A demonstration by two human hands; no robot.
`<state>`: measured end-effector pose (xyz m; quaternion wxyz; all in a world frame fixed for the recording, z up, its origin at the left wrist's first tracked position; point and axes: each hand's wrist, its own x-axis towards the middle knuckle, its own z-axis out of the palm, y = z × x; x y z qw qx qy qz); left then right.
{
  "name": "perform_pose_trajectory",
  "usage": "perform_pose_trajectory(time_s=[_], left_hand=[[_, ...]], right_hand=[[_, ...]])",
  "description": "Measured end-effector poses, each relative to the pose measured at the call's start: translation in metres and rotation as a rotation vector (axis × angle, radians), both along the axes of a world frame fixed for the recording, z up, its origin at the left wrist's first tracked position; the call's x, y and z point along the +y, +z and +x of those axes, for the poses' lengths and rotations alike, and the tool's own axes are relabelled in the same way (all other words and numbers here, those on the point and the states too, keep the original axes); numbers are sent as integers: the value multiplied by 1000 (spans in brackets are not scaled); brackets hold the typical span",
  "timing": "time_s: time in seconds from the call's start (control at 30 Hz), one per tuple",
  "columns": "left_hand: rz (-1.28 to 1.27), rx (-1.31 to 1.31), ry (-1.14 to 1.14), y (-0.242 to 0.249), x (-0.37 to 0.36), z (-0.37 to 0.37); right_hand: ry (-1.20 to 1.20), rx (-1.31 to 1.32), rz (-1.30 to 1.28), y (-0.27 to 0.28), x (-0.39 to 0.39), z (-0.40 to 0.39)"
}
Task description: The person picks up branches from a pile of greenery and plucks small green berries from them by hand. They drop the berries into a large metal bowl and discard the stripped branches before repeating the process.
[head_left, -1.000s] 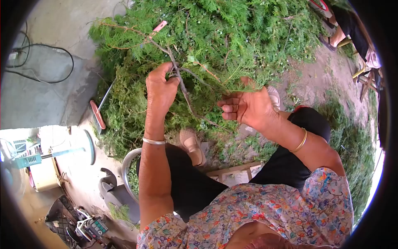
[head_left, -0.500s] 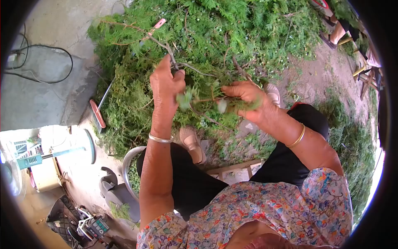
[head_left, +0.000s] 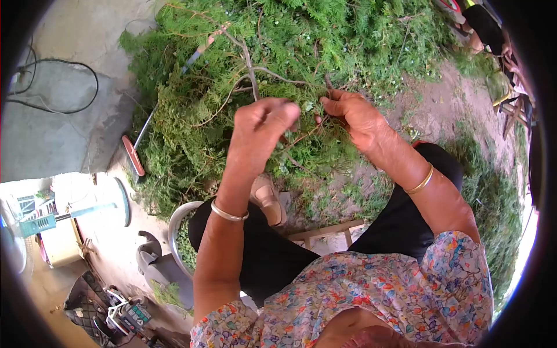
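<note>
In the head view my left hand [head_left: 258,130] is closed, its fingers curled at the lower end of a forked, mostly bare branch [head_left: 248,61]. My right hand [head_left: 361,119] pinches a thin twig [head_left: 310,134] between thumb and fingers, just right of the left hand. Both hands are above a large pile of green conifer branches [head_left: 348,35] dotted with small pale cones. Exactly how the left fingertips meet the branch is blurred and partly hidden.
A metal basin [head_left: 175,232] with green bits stands beside my left leg. A red-headed brush [head_left: 133,155] leans at the pile's left edge. A fan [head_left: 75,214] and a black cable [head_left: 87,69] are at left. Another person [head_left: 484,29] sits at upper right.
My left hand has moved down and right, drawing the forked branch toward me. My right hand has shifted slightly up, and the blurred sprig between the hands no longer shows there.
</note>
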<state>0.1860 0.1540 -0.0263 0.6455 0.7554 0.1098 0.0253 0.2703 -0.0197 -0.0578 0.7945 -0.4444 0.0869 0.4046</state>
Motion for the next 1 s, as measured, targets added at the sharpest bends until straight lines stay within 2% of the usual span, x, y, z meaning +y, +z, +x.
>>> perform_pose_trajectory(time_s=[0.07, 0.13, 0.2, 0.3, 0.5, 0.57, 0.67, 0.8, 0.9, 0.93, 1.0], left_hand=[[-79, 26, -57, -3, -7, 2], [-285, 105, -58, 0, -18, 4], [-284, 116, -26, -5, -23, 2], [-292, -15, 54, -9, -23, 3], [-127, -76, 70, -5, -21, -1], [79, -80, 41, 1, -21, -1], [172, -193, 51, -7, -20, 0], [113, -129, 68, 14, -16, -14], [-557, -13, 155, 19, 5, -20], [-558, -19, 160, 18, 4, -20], [-719, 121, 237, 13, 2, -19]], right_hand=[[11, -1, 11, -2, 1, 0], [21, 1, 22, -2, 2, 0], [56, -74, -43, 0, 2, 0], [-7, -36, -43, -1, 2, 5], [-71, -19, -44, 2, 1, 15], [-70, -13, -61, 7, 1, 16], [-117, 27, -82, 7, 4, 19], [-222, 139, -83, -18, -5, 46], [-301, 88, -97, -21, -7, 59], [-294, 84, -97, -19, -6, 60], [-282, 77, -127, -15, -4, 58]])
